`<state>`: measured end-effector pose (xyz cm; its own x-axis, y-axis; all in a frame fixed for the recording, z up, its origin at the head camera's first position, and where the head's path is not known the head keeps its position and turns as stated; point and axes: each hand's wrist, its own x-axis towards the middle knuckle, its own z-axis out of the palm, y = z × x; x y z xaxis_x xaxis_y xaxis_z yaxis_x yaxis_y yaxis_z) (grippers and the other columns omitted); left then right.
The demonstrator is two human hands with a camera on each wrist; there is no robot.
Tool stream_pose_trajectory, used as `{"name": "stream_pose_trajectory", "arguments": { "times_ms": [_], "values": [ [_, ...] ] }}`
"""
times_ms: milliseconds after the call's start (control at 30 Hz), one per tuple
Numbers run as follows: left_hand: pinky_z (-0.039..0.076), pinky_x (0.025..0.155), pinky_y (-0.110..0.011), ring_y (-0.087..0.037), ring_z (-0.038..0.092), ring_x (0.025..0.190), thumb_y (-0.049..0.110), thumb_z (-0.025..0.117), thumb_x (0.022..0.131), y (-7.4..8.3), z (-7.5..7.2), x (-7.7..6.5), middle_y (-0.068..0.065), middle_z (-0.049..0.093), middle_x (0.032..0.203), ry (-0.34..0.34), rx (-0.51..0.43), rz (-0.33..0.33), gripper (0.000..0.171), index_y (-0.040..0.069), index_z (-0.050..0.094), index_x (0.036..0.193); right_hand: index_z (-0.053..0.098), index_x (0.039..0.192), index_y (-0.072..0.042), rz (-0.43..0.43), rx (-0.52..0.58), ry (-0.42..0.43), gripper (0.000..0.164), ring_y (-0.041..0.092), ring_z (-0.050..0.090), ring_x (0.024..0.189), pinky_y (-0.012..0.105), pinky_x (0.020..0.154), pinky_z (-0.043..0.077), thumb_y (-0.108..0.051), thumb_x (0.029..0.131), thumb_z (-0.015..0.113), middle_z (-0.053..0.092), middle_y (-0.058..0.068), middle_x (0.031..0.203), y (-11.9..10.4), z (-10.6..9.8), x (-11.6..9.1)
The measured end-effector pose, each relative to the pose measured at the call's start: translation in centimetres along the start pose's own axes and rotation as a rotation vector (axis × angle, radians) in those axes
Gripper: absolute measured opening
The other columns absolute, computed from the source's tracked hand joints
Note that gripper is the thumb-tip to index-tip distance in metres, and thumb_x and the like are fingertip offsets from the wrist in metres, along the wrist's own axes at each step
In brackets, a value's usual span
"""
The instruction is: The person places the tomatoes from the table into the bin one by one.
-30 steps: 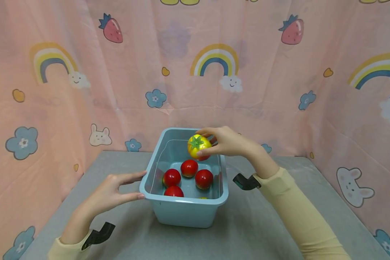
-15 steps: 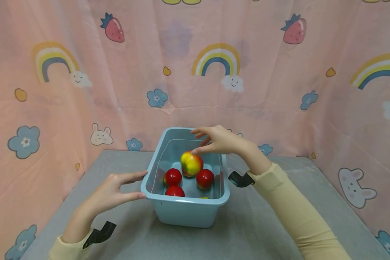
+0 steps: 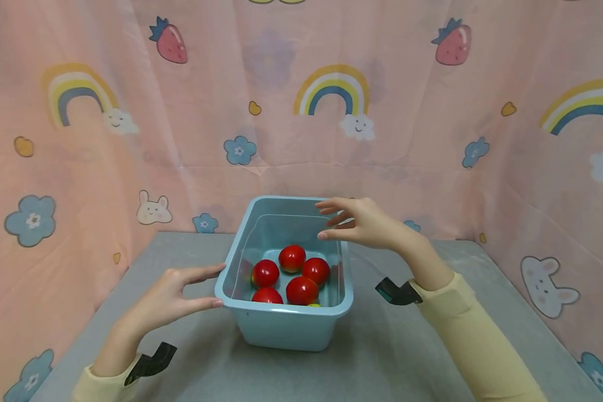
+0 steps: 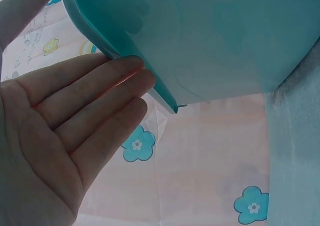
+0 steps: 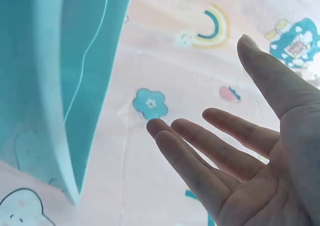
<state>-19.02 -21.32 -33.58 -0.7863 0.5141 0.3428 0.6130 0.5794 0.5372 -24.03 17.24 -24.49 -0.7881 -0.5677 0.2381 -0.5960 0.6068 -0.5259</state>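
A light blue plastic bin (image 3: 286, 329) holds several shiny red toy tomatoes, among them one at the back (image 3: 292, 258), one at the left (image 3: 265, 274) and one at the front middle (image 3: 302, 291). Fingertips of my left hand (image 3: 181, 293) touch the bin's left rim, thumb near the front corner; in the left wrist view the fingers (image 4: 100, 94) lie nearly straight beneath the rim. My right hand (image 3: 364, 223) hovers over the bin's right rim with loosely bent fingers and nothing in them. The right wrist view shows this hand (image 5: 250, 171) spread beside the bin wall (image 5: 50, 86).
The bin stands on a grey cloth-covered table (image 3: 397, 346). Behind and at both sides hangs a pink curtain (image 3: 206, 111) printed with rainbows, strawberries and flowers. A yellow bit (image 3: 314, 305) shows just above the bin's front rim.
My right hand has let go of a yellow-and-red tomato, which dropped into the bin and now lies red side up near the front. That hand then drew back right. The left hand stays put.
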Motion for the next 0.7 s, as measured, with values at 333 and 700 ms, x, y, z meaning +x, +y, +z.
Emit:
{"name": "stream_pose_trajectory", "arguments": {
  "times_ms": [333, 700],
  "values": [
    [0.054, 0.088, -0.042, -0.017, 0.062, 0.114, 0.043, 0.075, 0.078, -0.3, 0.2, -0.3, 0.005, 0.063, 0.126, 0.03, 0.042, 0.024, 0.061, 0.018, 0.059, 0.131, 0.054, 0.132, -0.015, 0.02, 0.026, 0.097, 0.052, 0.023, 0.067, 0.104, 0.039, 0.084, 0.056, -0.031, 0.085, 0.071, 0.062, 0.009, 0.126, 1.4, -0.3, -3.7],
    [0.052, 0.091, -0.047, -0.021, 0.059, 0.119, 0.032, 0.069, 0.086, -1.4, 0.3, -0.6, 0.003, 0.062, 0.127, 0.105, 0.062, -0.018, 0.053, 0.021, 0.054, 0.136, 0.051, 0.136, -0.013, 0.171, -0.04, 0.185, 0.052, 0.027, 0.063, 0.11, 0.043, 0.088, 0.054, -0.038, 0.091, 0.061, 0.058, 0.01, 0.132, 5.0, 0.7, -7.6]
  ]
}}
